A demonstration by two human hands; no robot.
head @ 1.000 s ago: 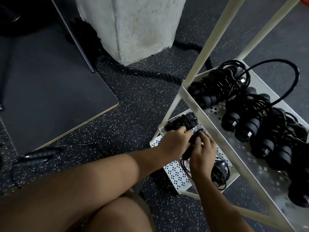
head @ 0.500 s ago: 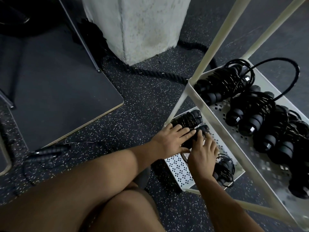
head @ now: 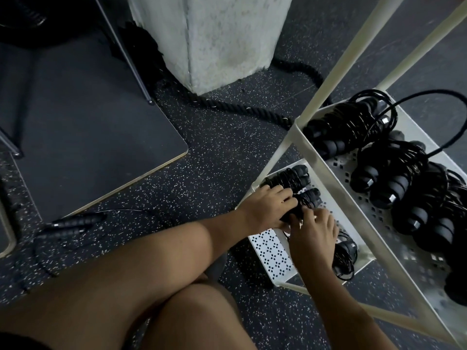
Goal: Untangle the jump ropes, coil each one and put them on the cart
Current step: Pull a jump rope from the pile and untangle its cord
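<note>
Left hand (head: 267, 208) and right hand (head: 313, 236) lead to bare arms. Bare knee (head: 202, 314) at 6 o'clock, dark fabric (head: 17, 343) at 8.

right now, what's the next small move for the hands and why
Probably release and draw both hands back: the coiled rope under the left hand and right hand already sits on the lower shelf, and a loose rope lies on the floor.

Left hand (head: 267, 205) gripping, right hand (head: 313, 231) touching coiled jump rope (head: 307, 198) on lower shelf (head: 273, 253), more coiled ropes (head: 379, 178) above
</note>
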